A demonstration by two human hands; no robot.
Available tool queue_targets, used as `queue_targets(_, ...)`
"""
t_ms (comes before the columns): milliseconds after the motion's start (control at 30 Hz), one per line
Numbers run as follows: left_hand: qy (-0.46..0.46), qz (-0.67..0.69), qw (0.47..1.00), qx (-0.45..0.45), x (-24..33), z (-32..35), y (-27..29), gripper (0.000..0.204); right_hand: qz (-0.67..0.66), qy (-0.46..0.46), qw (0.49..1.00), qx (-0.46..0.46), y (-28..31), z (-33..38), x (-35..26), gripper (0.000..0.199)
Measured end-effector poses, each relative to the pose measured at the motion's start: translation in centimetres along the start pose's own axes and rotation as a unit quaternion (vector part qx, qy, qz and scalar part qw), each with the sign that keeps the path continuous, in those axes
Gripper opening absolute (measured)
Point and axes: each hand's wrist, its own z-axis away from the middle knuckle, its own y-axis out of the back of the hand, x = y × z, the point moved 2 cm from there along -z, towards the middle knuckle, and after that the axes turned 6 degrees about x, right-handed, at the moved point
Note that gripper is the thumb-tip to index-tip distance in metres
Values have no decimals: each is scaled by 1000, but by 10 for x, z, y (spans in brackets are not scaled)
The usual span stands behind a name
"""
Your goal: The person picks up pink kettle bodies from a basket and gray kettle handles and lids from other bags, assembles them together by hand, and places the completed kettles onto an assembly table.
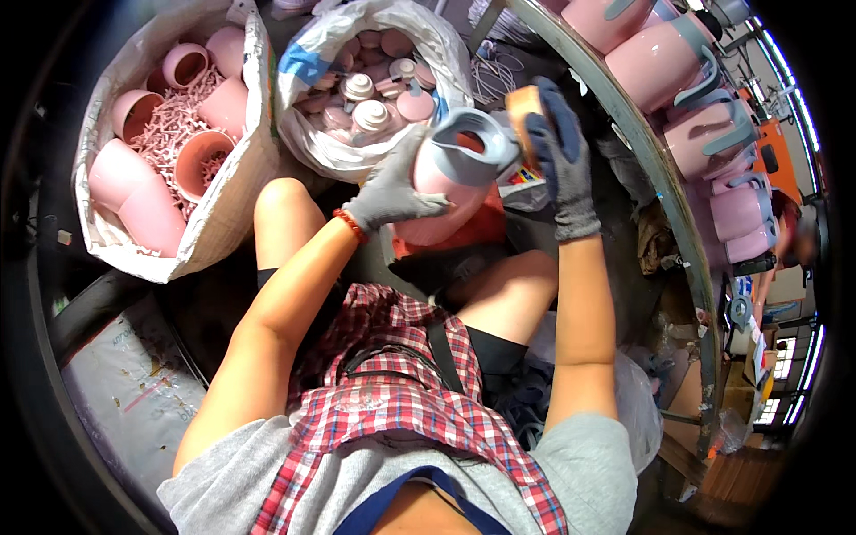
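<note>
In front of me, my left hand (397,187), in a grey glove, is wrapped round the side of a pink jug (464,205) with a grey-blue collar and spout. The jug is tilted with its open mouth toward me. Just right of its collar, my right hand (562,156), in a grey glove with a dark blue coating, is closed on a tan block (522,123). The block is beside the jug's grey-blue handle side; I cannot tell whether they touch. Below the jug is a red-orange surface (486,227).
A white sack (259,143) of pink jug bodies and shredded pieces stands left. Behind the jug, a white plastic-lined bag (308,156) holds pink and white lids. Finished-looking pink jugs (655,67) line a metal-edged bench (664,165) curving along my right.
</note>
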Motion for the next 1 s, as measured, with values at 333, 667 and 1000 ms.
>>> queue_targets(333, 185, 290, 921, 180, -15, 37, 67, 66, 389, 60, 907, -149, -92, 97, 131, 79)
queue_targets(667, 166, 261, 921, 235, -6, -54, 55, 47, -549, -319, 772, 16, -95, 57, 98, 47)
queue_targets(1000, 102, -352, 930, 11, -185, -87, 23, 72, -534, -271, 724, 344, -20, 26, 147, 56)
